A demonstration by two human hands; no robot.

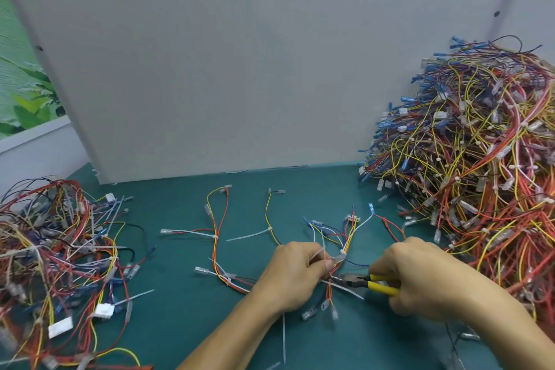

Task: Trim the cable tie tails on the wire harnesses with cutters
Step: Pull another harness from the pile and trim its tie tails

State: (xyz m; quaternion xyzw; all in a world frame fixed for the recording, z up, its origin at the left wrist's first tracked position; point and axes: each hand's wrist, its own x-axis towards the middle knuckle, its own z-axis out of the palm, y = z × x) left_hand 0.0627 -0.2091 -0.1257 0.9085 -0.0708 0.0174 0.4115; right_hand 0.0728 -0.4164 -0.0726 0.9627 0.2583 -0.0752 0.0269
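Observation:
My left hand (292, 275) pinches a wire harness (345, 237) of red, yellow, white and blue wires just above the green mat. My right hand (420, 276) grips yellow-handled cutters (365, 281). Their dark jaws sit at a white cable tie on the harness, right beside my left thumb. The tie's long white tail (348, 290) sticks out to the right below the jaws. Whether the jaws are closed on the tail I cannot tell.
A tall heap of harnesses (480, 165) fills the right side. A lower tangle of harnesses (57, 264) lies at the left. Two loose harnesses (217, 237) lie mid-mat. A grey panel (240, 69) stands behind the green mat (186, 324). A cut tie tail (283, 339) lies near my left forearm.

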